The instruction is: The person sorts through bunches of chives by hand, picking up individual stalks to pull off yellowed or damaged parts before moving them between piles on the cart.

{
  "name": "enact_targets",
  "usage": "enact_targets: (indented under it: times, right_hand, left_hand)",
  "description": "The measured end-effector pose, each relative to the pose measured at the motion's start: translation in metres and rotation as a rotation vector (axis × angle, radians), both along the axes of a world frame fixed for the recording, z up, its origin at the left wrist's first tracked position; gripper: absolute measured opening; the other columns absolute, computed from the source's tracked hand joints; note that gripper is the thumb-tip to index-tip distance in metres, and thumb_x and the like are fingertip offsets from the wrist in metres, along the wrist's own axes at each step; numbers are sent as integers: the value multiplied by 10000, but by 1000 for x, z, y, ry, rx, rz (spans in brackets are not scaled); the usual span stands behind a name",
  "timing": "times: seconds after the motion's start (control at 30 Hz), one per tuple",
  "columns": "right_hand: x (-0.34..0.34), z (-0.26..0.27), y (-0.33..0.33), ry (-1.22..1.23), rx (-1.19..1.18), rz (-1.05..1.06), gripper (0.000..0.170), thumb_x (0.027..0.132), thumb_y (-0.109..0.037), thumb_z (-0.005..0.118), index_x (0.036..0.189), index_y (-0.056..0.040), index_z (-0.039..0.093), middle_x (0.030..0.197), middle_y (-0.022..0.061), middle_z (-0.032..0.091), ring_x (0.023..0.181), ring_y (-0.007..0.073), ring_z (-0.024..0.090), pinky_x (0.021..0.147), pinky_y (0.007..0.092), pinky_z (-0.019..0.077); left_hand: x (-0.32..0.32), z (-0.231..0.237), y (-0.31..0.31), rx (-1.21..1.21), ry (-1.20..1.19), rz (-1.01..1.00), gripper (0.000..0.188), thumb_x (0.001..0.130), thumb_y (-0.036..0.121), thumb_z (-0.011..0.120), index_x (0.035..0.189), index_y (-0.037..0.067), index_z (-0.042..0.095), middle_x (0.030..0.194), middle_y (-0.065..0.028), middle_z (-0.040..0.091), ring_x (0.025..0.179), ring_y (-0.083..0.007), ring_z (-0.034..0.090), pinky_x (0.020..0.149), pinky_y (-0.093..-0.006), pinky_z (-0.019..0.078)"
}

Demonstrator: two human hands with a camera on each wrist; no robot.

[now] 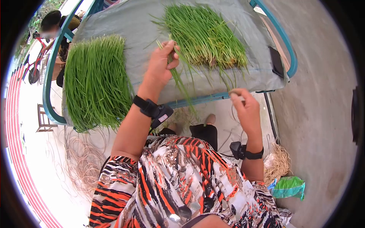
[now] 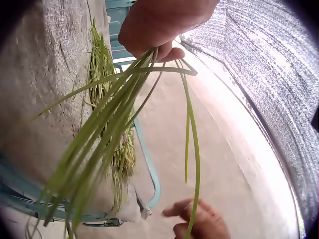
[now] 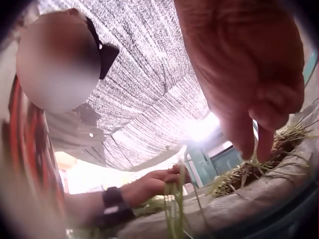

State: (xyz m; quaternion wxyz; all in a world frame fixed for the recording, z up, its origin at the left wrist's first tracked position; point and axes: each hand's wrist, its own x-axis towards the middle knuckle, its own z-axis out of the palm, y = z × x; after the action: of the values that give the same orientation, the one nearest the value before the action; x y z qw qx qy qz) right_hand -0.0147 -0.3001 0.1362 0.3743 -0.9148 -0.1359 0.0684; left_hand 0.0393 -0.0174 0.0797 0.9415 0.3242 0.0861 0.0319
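My left hand [image 1: 161, 62] pinches a small bunch of long green stalks [image 1: 178, 81] above the covered surface; in the left wrist view the blades [image 2: 107, 119] fan downward from the fingers, one folded over. To its right, my right hand [image 1: 249, 110] is over the surface's near edge, thumb and forefinger extended, the other fingers bent. Nothing shows clearly in its grasp; a green blade crosses in front of it in the left wrist view. Beyond both hands lies a pile of green stalks [image 1: 205, 34], pale ends toward me. A second, neatly laid pile [image 1: 97, 79] is at the left.
Teal rails [image 1: 283, 34] frame the grey cover [image 1: 140, 22]. A dark phone-like object [image 1: 276, 62] lies at the right edge. Tangled strands [image 1: 85, 159] and a straw-coloured bundle [image 1: 278, 163] are below, beside a green bag [image 1: 289, 187]. Another person [image 1: 57, 30] is at the upper left.
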Motion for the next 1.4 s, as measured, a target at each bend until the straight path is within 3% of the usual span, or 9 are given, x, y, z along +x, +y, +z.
enact_targets:
  times: [0.1, 0.2, 0.27, 0.33, 0.53, 0.73, 0.87, 1.03, 1.4]
  right_hand:
    - [13, 13, 32, 183, 439, -65, 441, 841, -243, 640, 1189, -5, 511, 985, 92, 635, 831, 133, 585, 695, 281, 464]
    - [32, -15, 65, 56, 500, 40, 477, 839, -249, 649, 1208, 2, 480, 891, 51, 639, 627, 72, 522, 557, 227, 422]
    - [40, -19, 72, 206, 491, 98, 451, 847, -246, 642, 1196, -7, 484, 843, 27, 631, 535, 42, 470, 487, 206, 392]
    - [46, -14, 71, 558, 509, 175, 399, 863, -242, 625, 1174, -23, 503, 808, 16, 614, 481, 18, 421, 432, 196, 365]
    - [42, -34, 46, 1074, 1013, 98, 233, 965, -192, 476, 1093, -7, 540, 740, -16, 543, 418, 12, 389, 374, 172, 353]
    - [35, -56, 24, 1329, 1306, 94, 265, 995, -196, 402, 1110, 21, 501, 726, -13, 505, 420, 5, 394, 366, 174, 386]
    - [26, -59, 13, 1354, 1350, 64, 279, 995, -201, 400, 1131, 23, 498, 696, -19, 484, 429, 7, 406, 379, 170, 414]
    - [18, -60, 3, 1317, 1335, 58, 289, 986, -210, 431, 1150, 10, 523, 673, -35, 467, 446, 1, 409, 395, 169, 415]
    - [-17, -74, -25, 1154, 864, -47, 270, 963, -247, 481, 1116, -33, 545, 641, -55, 407, 449, 18, 354, 454, 220, 464]
  left_hand:
    - [-4, 7, -16, 125, -6, -81, 117, 939, 179, 535, 944, 65, 509, 846, -44, 604, 622, -48, 548, 364, -160, 298]
    - [-7, 26, -34, 289, 31, -163, 117, 941, 179, 529, 945, 63, 510, 857, -44, 601, 634, -50, 550, 369, -155, 296]
    - [-10, 30, -40, 344, 6, -239, 121, 944, 180, 522, 945, 60, 509, 867, -47, 602, 643, -49, 550, 376, -151, 299]
    - [-9, 28, -42, 356, 31, -188, 119, 948, 183, 514, 941, 64, 505, 885, -54, 607, 639, -44, 538, 385, -147, 304]
    - [2, 0, -27, 303, 36, -63, 100, 962, 175, 482, 954, 79, 455, 920, -75, 617, 591, -39, 472, 386, -143, 308]
    - [11, -46, -2, 143, 42, 54, 98, 966, 166, 472, 960, 76, 433, 893, -90, 614, 558, -39, 438, 376, -148, 311]
    - [13, -50, 6, 202, 1, 86, 114, 972, 145, 440, 910, 50, 432, 831, -92, 608, 539, -52, 422, 388, -187, 312]
    - [10, -55, 6, 171, -62, 101, 108, 965, 152, 471, 916, 56, 471, 852, -81, 612, 526, -37, 403, 391, -168, 308]
    - [4, -46, -6, 216, -54, 179, 89, 961, 137, 475, 932, 56, 456, 802, -69, 591, 509, -47, 401, 402, -183, 312]
